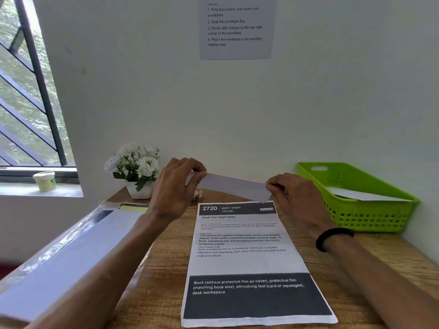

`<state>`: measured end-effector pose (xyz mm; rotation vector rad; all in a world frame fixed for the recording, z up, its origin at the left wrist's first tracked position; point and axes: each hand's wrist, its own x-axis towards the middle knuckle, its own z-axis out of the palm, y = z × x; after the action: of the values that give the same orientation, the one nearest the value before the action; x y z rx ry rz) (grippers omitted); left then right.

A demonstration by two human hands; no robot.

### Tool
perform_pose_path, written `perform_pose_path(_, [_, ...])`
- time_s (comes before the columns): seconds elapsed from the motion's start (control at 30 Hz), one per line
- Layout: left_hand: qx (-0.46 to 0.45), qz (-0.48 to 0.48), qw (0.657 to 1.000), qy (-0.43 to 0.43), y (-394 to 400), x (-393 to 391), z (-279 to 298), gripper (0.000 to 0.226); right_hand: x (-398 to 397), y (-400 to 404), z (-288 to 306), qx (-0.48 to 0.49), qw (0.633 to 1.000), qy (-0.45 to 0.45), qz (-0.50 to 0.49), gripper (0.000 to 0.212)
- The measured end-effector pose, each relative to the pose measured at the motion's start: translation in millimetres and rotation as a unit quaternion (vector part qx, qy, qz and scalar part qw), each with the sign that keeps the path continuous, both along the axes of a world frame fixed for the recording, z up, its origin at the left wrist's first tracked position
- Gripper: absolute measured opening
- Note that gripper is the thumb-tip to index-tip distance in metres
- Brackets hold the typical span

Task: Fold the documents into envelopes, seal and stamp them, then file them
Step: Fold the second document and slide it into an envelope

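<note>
Hands pinch an envelope [234,186] by its ends, left hand [174,186] and right hand [293,198], lifted over the sheet [247,257] on the desk [164,257], probably for inserting; tray [356,198] waits right.

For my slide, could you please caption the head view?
Both hands hold a white envelope above a printed document.

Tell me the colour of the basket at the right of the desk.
Bright green basket, clearest in the head view.

Both hands raised, left hand [177,184] and right hand [293,198] pinched shut (backs toward camera), forearms extended
</note>
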<state>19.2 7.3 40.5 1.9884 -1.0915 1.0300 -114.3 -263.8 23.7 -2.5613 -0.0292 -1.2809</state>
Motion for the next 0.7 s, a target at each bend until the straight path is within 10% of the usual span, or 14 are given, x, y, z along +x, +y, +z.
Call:
perform_pose_path(0.23, [-0.133,0.009,0.979,0.156,3.1,1.5,2.3,0.012,-5.5,-3.3,7.2,0.222,0.975,-0.006,0.029,0.008])
perform_pose_path(0.4, [-0.148,-0.154,0.804,0.555,-1.5,-5.4,-1.9,0.076,-6.2,6.6,9.4,0.407,0.907,-0.007,0.112,0.007])
perform_pose_path(0.5, [-0.106,-0.254,0.717,0.641,-19.1,-25.1,-10.8,0.056,-4.1,14.4,8.4,0.458,0.876,0.01,0.152,0.008])
perform_pose_path(0.7, [-0.153,-0.305,0.678,0.651,-44.3,-39.1,-22.8,0.028,-5.3,28.3,4.6,0.506,0.834,0.053,0.212,0.014])
